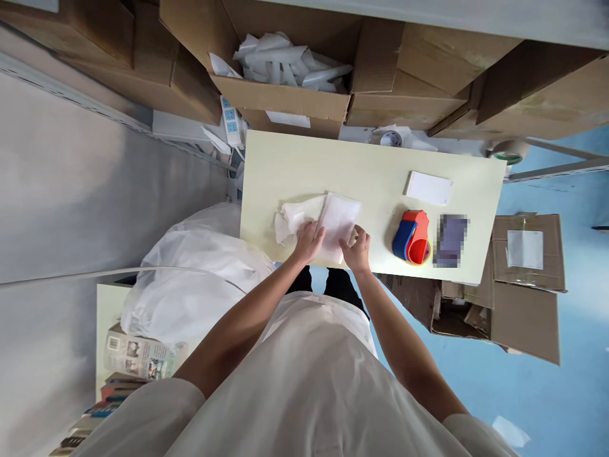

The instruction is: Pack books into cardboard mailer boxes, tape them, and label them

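Note:
A flat rectangular packet wrapped in thin white sheeting (pixel 340 216) lies on the pale table (pixel 375 168), in front of my body. My left hand (pixel 309 243) is closed on its left edge, where a loose, crumpled end of the white sheeting (pixel 290 217) trails off to the left. At the lower right edge, the curled fingers and thumb of my right hand (pixel 356 251) grip the packet. What is inside the wrap is hidden. To the right of my hands sits a red and blue tape dispenser (pixel 413 238).
A white flat box (pixel 429 188) and a blurred-out dark rectangular thing (pixel 451 241) lie on the table's right. Behind stands an open carton (pixel 285 101) of white wrapped pieces. A power strip (pixel 231 120) hangs at back left. A large white plastic bag (pixel 190 273) bulges at left; opened cartons (pixel 526 317) sit right.

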Demonstrator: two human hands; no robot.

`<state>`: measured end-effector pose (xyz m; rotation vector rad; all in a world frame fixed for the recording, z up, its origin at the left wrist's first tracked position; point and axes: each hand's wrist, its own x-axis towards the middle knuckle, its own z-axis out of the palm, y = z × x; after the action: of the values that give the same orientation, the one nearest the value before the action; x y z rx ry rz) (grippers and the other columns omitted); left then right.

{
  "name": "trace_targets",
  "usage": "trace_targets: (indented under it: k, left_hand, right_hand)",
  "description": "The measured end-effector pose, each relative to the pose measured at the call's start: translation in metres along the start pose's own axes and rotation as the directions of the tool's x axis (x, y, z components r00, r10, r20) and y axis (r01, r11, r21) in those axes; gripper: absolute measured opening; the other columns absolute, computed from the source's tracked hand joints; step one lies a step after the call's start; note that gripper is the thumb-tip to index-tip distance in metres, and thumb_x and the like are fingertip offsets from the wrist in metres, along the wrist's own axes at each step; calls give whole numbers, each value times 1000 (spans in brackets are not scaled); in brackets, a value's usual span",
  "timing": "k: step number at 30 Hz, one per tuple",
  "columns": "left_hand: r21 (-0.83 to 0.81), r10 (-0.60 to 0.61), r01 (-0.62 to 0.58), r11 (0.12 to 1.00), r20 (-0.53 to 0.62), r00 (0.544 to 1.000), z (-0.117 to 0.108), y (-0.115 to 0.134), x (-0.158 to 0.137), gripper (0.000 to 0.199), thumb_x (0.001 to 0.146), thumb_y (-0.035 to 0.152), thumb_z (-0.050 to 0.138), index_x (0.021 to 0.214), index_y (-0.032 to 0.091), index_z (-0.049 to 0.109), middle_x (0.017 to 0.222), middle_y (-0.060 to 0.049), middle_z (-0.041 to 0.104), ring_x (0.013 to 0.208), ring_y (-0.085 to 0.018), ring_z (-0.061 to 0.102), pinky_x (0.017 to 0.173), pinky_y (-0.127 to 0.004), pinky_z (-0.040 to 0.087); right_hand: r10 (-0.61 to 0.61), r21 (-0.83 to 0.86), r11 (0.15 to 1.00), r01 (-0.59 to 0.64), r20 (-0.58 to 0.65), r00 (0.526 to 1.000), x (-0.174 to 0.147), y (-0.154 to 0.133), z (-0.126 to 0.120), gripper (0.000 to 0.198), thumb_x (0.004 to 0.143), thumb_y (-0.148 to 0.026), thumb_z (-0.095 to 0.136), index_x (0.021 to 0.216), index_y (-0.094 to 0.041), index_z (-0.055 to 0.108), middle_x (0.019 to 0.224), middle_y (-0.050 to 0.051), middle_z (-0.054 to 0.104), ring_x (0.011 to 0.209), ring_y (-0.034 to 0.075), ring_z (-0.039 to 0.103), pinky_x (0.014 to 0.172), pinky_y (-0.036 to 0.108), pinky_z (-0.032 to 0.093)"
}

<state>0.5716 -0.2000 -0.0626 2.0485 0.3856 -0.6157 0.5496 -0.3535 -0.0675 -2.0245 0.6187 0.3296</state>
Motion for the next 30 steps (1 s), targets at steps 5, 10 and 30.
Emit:
trace_targets:
  k: [5, 10, 30]
  left_hand:
    - [140, 155, -156, 978, 17, 988, 16, -10, -6, 52, 82, 38, 55, 127, 14, 46, 130, -18, 46, 129, -30, 37, 109, -47, 27]
    - [98, 227, -240, 966, 126, 966, 28, -13, -7, 50, 86, 35, 46, 131, 12, 43, 124, -17, 52, 118, -27, 49, 104, -45, 35]
    - [448, 332, -277, 850, -47, 942, -32, -13, -16, 43, 88, 24, 40, 130, 22, 49, 141, -13, 42, 132, -29, 35, 106, -50, 26]
  right_hand:
    - [52, 98, 994, -48, -37, 998, 8, 11, 17, 72, 62, -27, 64, 129, -18, 39, 114, 14, 52, 100, 25, 54, 89, 48, 46]
    - [190, 351, 905, -241, 173, 966, 15, 11, -6, 42, 59, -31, 65, 98, -18, 57, 87, 6, 63, 78, 22, 58, 70, 39, 51]
    - [-60, 21, 998, 57, 221, 973, -4, -24, 18, 61, 68, -41, 67, 122, -19, 52, 121, 16, 45, 96, 26, 57, 74, 41, 53]
